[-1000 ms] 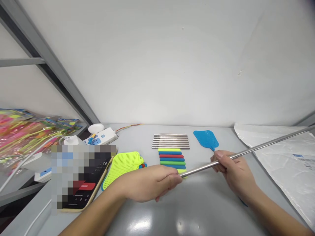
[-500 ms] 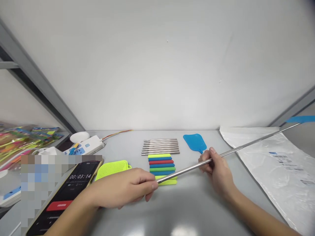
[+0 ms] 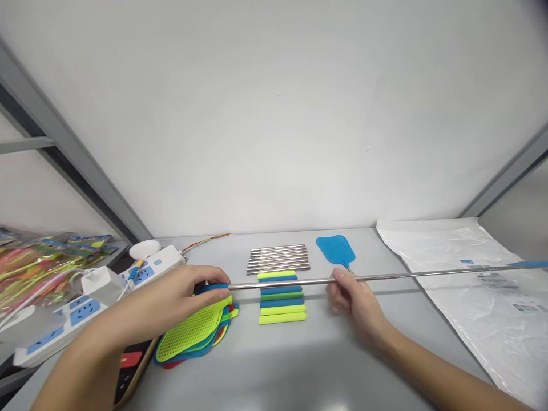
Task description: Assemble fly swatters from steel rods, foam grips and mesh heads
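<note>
Crossing over the white bag's [image 3: 445, 245] edge, the rod [image 3: 377, 277] is gripped by left fingers [image 3: 213, 297] and right fingers [image 3: 337, 298].

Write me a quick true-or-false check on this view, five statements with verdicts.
1. The left hand holds the blue handle. True.
2. The right hand is off the long rod. False: it holds the long rod.
3. The metal tubes lie beyond the loose coloured grips. True.
4. The topmost swatter head at left is red. False: it is yellow.
5. The white bag lies on the right side. True.
</note>
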Motion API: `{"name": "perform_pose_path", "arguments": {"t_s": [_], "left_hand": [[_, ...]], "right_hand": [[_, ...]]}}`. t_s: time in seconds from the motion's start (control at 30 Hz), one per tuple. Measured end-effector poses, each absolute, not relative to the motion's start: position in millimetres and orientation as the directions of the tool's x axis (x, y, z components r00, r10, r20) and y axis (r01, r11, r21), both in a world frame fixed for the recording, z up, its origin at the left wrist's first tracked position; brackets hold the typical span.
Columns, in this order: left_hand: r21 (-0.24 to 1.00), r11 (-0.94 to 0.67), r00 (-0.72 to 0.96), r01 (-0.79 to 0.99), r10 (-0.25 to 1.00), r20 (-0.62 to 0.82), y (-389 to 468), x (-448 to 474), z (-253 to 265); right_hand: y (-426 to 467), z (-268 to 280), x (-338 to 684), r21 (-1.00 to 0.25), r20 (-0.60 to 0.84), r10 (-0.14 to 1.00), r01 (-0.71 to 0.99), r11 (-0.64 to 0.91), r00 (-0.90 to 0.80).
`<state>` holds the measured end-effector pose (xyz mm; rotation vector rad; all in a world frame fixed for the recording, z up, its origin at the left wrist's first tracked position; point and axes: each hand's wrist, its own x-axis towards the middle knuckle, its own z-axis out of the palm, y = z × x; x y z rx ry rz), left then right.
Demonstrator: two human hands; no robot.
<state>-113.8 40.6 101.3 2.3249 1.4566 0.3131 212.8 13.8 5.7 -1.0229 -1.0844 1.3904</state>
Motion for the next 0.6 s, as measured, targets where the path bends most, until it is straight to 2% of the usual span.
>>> {"name": "perform_pose_path", "arguments": {"t_s": [0.07, 0.17, 0.33, 0.47, 0.6], "left_hand": [[0.4, -0.44, 0.493, 0.804, 0.87, -0.033, 40.7, -127.4, 104.0], [0.328, -0.488, 0.498, 0.809, 0.865, 0.059, 45.2, -144.4, 109.9], [0.307, -0.661, 0.562, 0.684, 0.747, 0.355, 46.9, -140.5, 112.8], [0.313, -0.694, 0.47, 0.649, 0.688, 0.553, 34.8, -127.7, 106.9], [0.295, -0.697, 0.418, 0.654, 0.658, 0.627, 25.0, -118.5, 104.1]], "right_hand": [[14.2, 7.9, 214.4, -0.955, -0.008, 0.995, -0.295, -0.038, -0.101], [13.8, 9.9, 213.7, -0.906, -0.022, 0.988, -0.414, -0.085, -0.154], [14.6, 15.3, 211.0, -0.75, -0.093, 0.952, -0.609, -0.259, -0.291], [14.8, 18.0, 212.8, -0.701, -0.1, 0.933, -0.64, -0.313, -0.346], [11.2, 14.3, 211.9, -0.735, -0.094, 0.926, -0.601, -0.312, -0.366]]}}
